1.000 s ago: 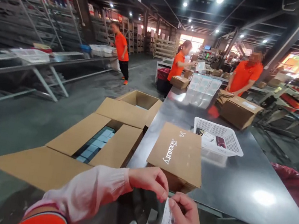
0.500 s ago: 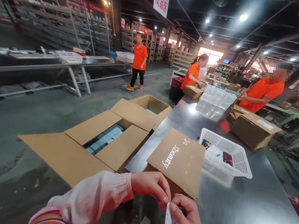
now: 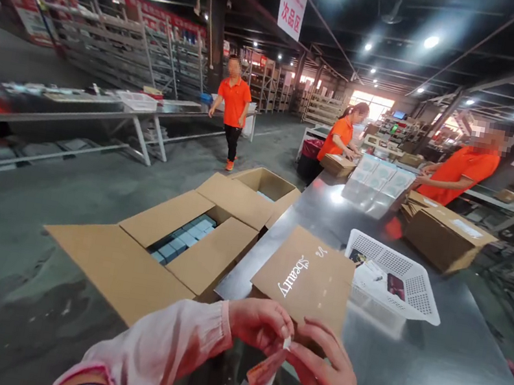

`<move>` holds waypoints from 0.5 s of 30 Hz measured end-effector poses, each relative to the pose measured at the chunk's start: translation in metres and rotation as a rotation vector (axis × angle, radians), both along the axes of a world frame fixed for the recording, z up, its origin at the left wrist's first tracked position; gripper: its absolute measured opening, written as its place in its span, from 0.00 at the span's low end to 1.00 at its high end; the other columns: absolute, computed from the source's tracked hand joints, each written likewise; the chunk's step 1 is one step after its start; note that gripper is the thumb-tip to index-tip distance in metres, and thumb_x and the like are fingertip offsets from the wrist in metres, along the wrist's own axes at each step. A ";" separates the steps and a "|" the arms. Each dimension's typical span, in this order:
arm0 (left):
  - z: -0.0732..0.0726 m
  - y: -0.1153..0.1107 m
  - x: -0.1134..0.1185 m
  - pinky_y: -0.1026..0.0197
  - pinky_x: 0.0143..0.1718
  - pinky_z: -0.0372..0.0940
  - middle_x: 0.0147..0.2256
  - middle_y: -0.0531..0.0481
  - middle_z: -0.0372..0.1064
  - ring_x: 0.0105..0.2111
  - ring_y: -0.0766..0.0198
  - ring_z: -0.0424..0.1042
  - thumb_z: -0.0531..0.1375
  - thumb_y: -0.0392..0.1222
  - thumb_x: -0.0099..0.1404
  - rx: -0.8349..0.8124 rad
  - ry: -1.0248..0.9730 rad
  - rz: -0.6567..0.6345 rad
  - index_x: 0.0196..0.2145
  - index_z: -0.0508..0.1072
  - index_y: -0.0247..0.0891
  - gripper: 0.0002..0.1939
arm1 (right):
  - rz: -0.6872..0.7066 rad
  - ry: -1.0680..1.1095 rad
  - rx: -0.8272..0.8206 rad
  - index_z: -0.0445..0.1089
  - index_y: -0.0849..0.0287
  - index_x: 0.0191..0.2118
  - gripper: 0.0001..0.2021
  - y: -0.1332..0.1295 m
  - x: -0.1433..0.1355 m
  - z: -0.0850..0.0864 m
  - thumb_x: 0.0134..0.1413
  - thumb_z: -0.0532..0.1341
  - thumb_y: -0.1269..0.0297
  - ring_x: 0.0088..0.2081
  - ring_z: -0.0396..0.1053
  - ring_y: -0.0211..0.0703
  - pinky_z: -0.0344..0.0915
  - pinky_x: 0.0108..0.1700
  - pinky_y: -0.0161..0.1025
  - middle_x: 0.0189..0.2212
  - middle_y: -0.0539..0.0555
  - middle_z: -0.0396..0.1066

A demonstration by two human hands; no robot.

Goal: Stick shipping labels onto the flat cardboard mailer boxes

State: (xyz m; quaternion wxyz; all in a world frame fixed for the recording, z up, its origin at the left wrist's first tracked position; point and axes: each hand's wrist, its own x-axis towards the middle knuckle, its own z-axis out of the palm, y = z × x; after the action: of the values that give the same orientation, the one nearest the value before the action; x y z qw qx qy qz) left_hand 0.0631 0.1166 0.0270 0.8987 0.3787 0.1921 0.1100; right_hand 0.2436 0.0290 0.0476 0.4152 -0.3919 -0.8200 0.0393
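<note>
Just below my fingertips hangs the label strip (image 3: 263, 376), its top pinched by my left hand (image 3: 259, 325) and my right hand (image 3: 329, 379). It has turned since before (I could read "602A" then). "beauty" is on the brown box (image 3: 306, 276), and "次品区" on the sign (image 3: 292, 6).

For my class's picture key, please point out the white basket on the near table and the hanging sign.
White basket (image 3: 418, 290): head view, right-hand wall.
Hanging sign (image 3: 292, 6): head view, middle of its face.
</note>
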 end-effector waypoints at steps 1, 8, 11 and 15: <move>0.001 -0.001 0.000 0.66 0.23 0.61 0.18 0.53 0.69 0.18 0.70 0.67 0.68 0.38 0.39 0.028 -0.001 0.014 0.23 0.74 0.32 0.11 | -0.017 0.033 -0.021 0.76 0.46 0.38 0.09 -0.001 0.001 0.000 0.54 0.61 0.66 0.43 0.72 0.47 0.72 0.43 0.41 0.39 0.53 0.75; 0.008 -0.008 -0.003 0.63 0.34 0.62 0.32 0.47 0.75 0.31 0.65 0.70 0.67 0.51 0.51 0.710 -0.023 0.252 0.41 0.78 0.35 0.22 | -0.228 0.311 -0.162 0.74 0.53 0.26 0.06 -0.004 -0.009 -0.008 0.49 0.65 0.60 0.31 0.71 0.42 0.70 0.25 0.32 0.31 0.56 0.70; 0.001 -0.010 -0.003 0.63 0.34 0.63 0.29 0.44 0.75 0.29 0.63 0.70 0.64 0.53 0.54 0.951 0.044 0.284 0.29 0.80 0.33 0.18 | -0.264 0.319 -0.225 0.73 0.54 0.24 0.09 -0.008 -0.014 -0.013 0.48 0.65 0.56 0.28 0.69 0.40 0.69 0.24 0.33 0.28 0.54 0.66; -0.029 -0.019 0.001 0.61 0.41 0.63 0.31 0.46 0.74 0.35 0.61 0.70 0.60 0.52 0.58 0.783 0.084 0.394 0.31 0.77 0.33 0.17 | -0.406 0.268 -0.202 0.73 0.54 0.19 0.15 0.015 0.003 -0.018 0.45 0.65 0.49 0.31 0.67 0.43 0.68 0.33 0.38 0.26 0.53 0.64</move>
State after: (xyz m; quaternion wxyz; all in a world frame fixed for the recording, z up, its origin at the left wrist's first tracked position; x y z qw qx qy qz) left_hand 0.0645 0.0974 -0.0024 0.6405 0.6512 0.2407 0.3282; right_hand 0.2467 0.0441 0.0299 0.4782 -0.5791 -0.6543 0.0883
